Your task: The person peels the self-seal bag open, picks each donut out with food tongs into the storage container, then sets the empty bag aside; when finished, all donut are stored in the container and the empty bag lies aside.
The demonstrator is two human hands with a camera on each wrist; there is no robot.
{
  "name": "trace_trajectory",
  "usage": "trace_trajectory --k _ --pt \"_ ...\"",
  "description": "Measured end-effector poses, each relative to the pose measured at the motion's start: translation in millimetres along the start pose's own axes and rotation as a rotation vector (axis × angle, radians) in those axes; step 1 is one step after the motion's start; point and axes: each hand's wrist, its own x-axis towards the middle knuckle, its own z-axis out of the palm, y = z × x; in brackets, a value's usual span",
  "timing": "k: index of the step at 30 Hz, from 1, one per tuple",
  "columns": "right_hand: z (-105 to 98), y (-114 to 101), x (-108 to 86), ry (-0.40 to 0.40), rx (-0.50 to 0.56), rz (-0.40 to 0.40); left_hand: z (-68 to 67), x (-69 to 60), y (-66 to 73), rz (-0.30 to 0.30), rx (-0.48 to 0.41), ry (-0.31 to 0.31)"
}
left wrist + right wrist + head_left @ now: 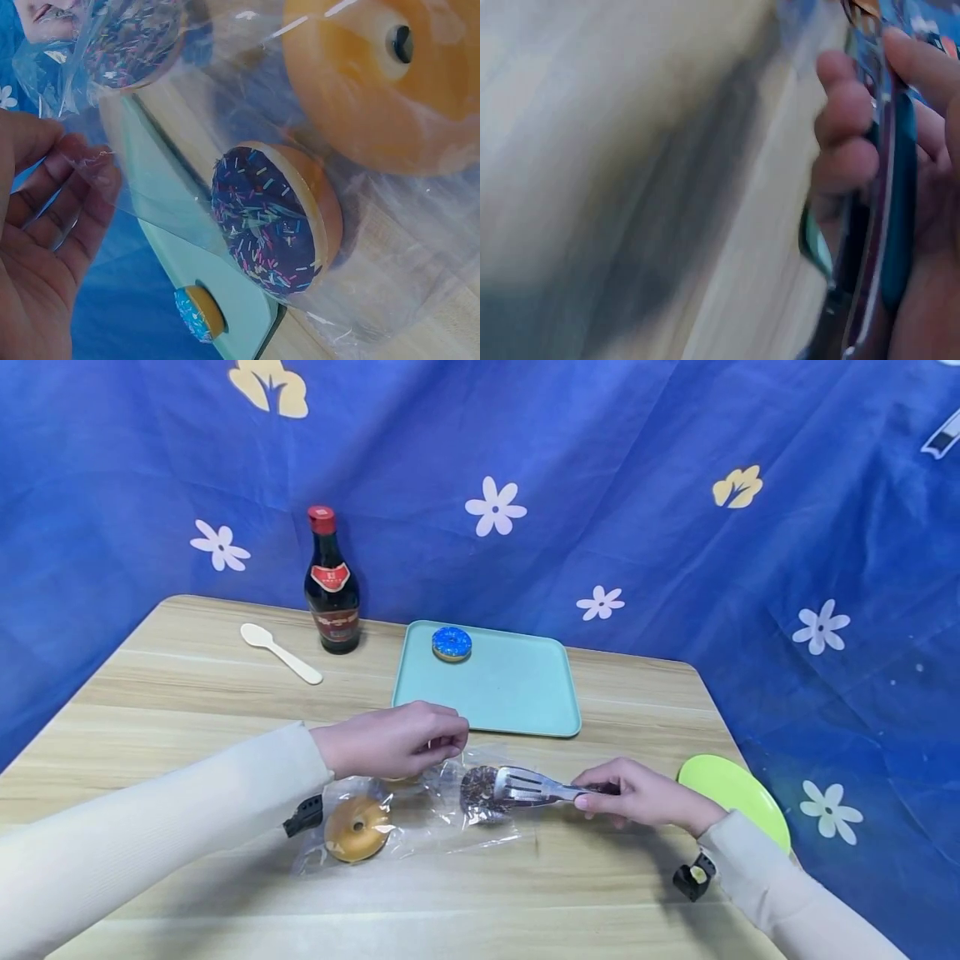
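Nearside of the tray (517, 685), the right hand (637, 792) grips tongs (532, 788) pointing leftward onto the sprinkled donut (474, 787); the left hand (397, 741), nearer it, pinches the bag (442, 802).

Bottle (332, 597), head view: red neck label (331, 577) carries small pale marks, lettering too small to read. Lower body label (337, 624) bears a row of larger characters, blurred, wording not resolved. Red cap (322, 521): pale square mark on top, content illegible. Legible text, all views: none.
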Motion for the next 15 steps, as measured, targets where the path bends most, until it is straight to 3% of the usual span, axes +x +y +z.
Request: trace_trajectory --k 3,9,15 --pt "-10.8 4.9 -9.8 -0.038 0.082 0.056 0.1 0.0 -0.1 -0.008 0.0 -0.004" --pt "-30.6 20.3 -29.7 -0.123 0.19 0.069 1.1 0.0 -0.7 -0.023 -0.005 -0.011" --pt "-49.6 36.4 -41.8 -0.115 0.338 0.11 1.8 0.4 -0.5 -0.037 -0.008 -0.02"
